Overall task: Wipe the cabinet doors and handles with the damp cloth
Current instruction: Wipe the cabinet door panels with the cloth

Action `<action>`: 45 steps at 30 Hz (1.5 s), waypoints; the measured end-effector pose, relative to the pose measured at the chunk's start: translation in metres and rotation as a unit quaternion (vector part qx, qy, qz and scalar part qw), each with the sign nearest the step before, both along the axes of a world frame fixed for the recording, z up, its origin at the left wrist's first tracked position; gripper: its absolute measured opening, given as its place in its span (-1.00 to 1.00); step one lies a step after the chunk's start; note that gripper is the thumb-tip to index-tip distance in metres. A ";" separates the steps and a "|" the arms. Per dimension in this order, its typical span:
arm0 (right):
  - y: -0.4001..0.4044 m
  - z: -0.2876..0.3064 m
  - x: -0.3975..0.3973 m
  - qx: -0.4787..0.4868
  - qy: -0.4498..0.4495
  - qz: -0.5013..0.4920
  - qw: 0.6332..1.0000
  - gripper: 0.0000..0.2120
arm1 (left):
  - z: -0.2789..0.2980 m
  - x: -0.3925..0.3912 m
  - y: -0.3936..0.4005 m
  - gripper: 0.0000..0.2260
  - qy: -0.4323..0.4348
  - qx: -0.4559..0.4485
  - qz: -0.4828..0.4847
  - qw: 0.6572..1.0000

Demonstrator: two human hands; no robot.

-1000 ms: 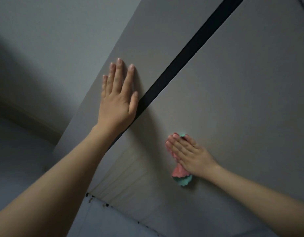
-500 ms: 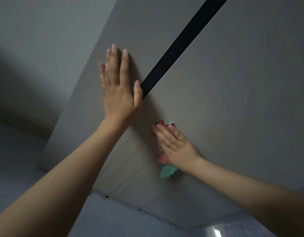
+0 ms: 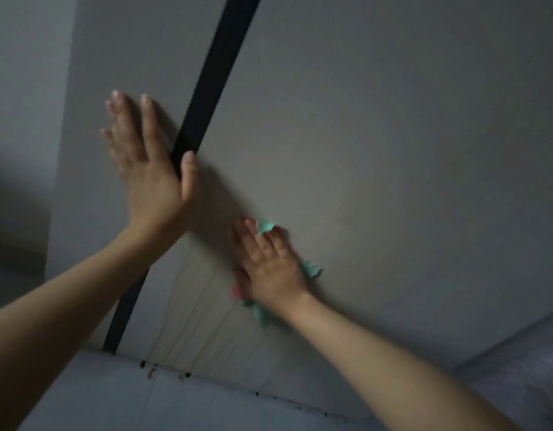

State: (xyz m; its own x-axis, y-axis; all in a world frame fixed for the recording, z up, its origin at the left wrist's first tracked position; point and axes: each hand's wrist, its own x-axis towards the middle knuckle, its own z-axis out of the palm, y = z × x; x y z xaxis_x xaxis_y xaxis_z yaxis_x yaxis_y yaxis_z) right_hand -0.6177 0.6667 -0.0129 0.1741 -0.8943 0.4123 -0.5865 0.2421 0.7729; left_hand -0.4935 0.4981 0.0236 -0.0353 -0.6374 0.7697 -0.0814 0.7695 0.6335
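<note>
Left hand (image 3: 150,178): flat on the left cabinet door (image 3: 119,73), fingers (image 3: 149,126) straight and slightly spread, thumb beside the dark gap (image 3: 213,79) between the doors. Right hand (image 3: 269,262): fingers straight and close together, pressing a cloth (image 3: 310,269), teal with a pink part, against the right cabinet door (image 3: 393,135), cloth edges showing above the fingertips and below the wrist. Lower part of the right door: pale vertical streaks (image 3: 188,306), with small dark specks (image 3: 149,367) along the bottom edge.

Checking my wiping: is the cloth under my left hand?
No, the cloth lies under the right hand on the cabinet door; the left hand presses flat, bare.
</note>
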 end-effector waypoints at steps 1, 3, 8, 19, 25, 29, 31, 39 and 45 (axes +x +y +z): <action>0.005 -0.006 -0.003 -0.003 0.013 -0.002 1.000 -0.50 | 0.000 -0.001 0.001 -0.38 0.003 0.005 0.005 1.000; 0.022 -0.012 -0.020 -0.045 0.034 0.003 0.998 -0.46 | 0.003 -0.009 0.009 -0.38 0.012 0.022 0.011 1.000; 0.054 0.020 -0.040 -0.299 -0.061 -0.005 0.952 -0.36 | 0.016 -0.025 0.023 -0.37 0.049 0.066 0.042 0.996; 0.022 0.054 -0.027 -0.336 -0.094 0.006 0.937 -0.38 | 0.046 -0.035 0.036 -0.40 0.070 0.053 0.032 0.996; 0.053 0.128 -0.055 -0.527 -0.141 -0.057 0.836 -0.38 | 0.062 -0.033 0.048 -0.34 0.023 0.063 0.010 0.998; 0.025 0.134 -0.035 -0.537 -0.151 -0.025 0.830 -0.40 | 0.068 -0.033 0.061 -0.36 -0.007 0.028 0.000 1.000; 0.013 0.113 -0.021 -0.420 -0.116 0.002 0.900 -0.39 | 0.072 -0.038 0.068 -0.34 -0.028 0.002 0.003 1.000; 0.078 0.180 -0.071 -0.504 -0.087 -0.053 0.858 -0.40 | 0.086 -0.050 0.092 -0.36 -0.005 -0.011 -0.019 1.000; 0.087 0.174 -0.069 -0.268 0.000 0.000 0.964 -0.46 | 0.089 -0.064 0.115 -0.38 -0.051 -0.093 -0.039 0.994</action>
